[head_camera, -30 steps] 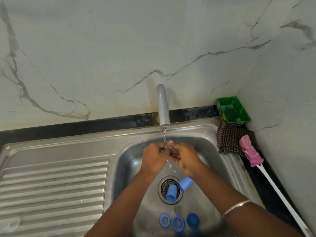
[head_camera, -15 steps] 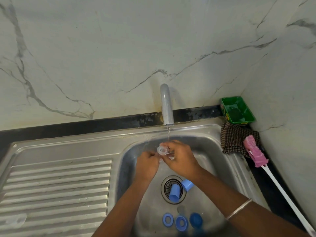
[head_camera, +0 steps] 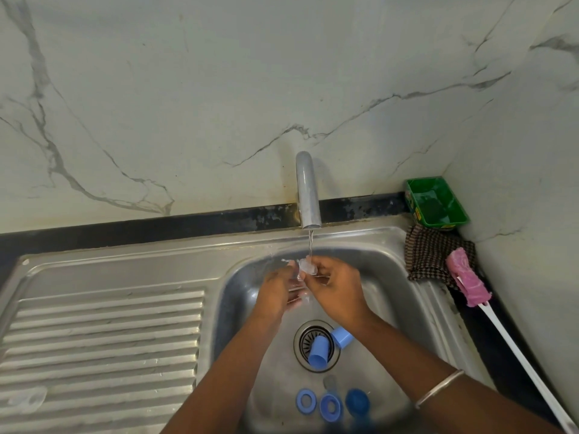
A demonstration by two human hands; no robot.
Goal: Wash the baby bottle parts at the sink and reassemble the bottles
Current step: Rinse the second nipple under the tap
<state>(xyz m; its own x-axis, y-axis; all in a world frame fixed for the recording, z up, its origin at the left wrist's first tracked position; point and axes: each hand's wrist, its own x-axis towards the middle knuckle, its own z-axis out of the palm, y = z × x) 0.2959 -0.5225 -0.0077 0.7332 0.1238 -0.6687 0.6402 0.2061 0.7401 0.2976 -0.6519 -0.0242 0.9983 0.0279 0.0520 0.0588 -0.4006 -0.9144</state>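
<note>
Blue rings (head_camera: 331,407) and caps (head_camera: 318,356) lie near in the sink (head_camera: 407,296); beyond them, the right hand (head_camera: 336,291) pinches a clear teat (head_camera: 306,267) under the tap (head_camera: 308,192), directly below the stream, the left hand (head_camera: 277,292) loosely cupped just left.

White marble-veined walls (head_camera: 219,89) meet in a corner above a black counter strip (head_camera: 156,228).

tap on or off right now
On. A thin stream of water runs from the tap spout down onto the clear bottle part held under it by the right hand.
</note>
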